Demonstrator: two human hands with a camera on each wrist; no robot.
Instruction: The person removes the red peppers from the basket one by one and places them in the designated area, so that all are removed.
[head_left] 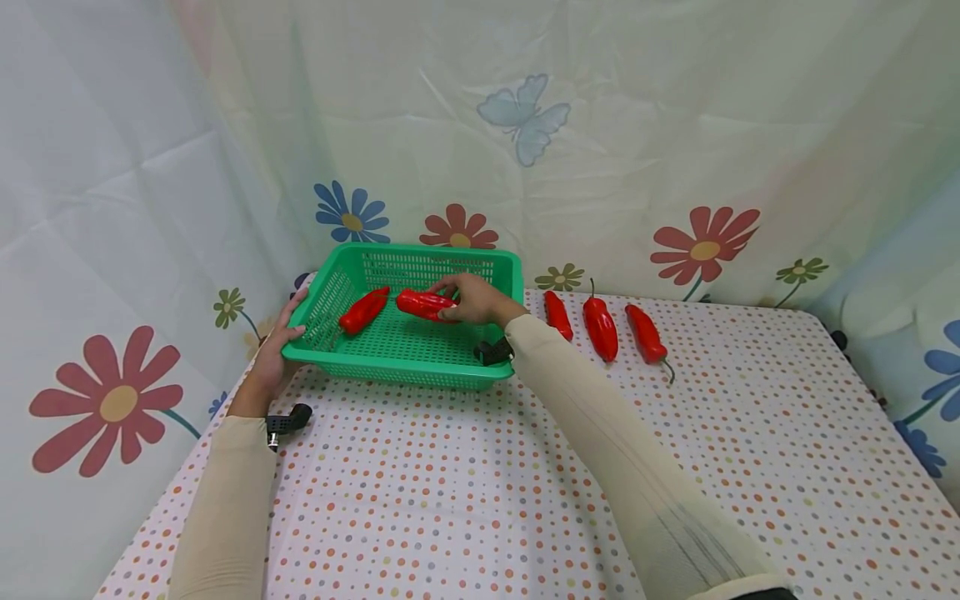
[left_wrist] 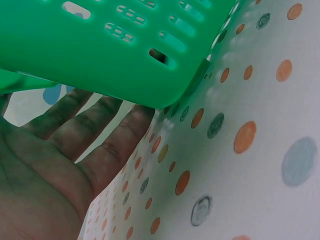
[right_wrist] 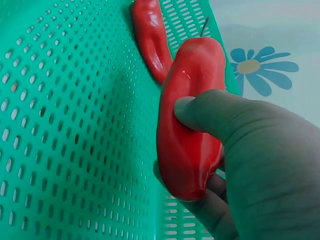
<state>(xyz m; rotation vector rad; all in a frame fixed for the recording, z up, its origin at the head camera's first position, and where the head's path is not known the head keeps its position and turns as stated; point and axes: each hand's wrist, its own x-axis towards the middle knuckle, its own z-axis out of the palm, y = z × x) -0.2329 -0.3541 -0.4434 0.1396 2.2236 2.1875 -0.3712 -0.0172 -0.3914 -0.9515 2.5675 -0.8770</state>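
Note:
My right hand [head_left: 476, 298] pinches a red pepper [right_wrist: 187, 135] between thumb and fingers, holding it inside the green basket [head_left: 405, 371]. In the right wrist view its stem points up and its blunt tip is near the fingers. Another red pepper [head_left: 364, 312] lies on the basket floor at the left. My left hand [head_left: 276, 350] touches the basket's left end from outside. In the left wrist view its fingers [left_wrist: 112, 157] are extended against the outer wall, and the thumb is mostly out of sight.
To the right of the basket three more red peppers lie in a row on the dotted tablecloth [head_left: 420, 492]: one pepper [head_left: 557, 313] partly behind my right sleeve, a middle pepper [head_left: 601, 329] and a right pepper [head_left: 646, 333]. A flowered curtain [head_left: 600, 192] stands behind.

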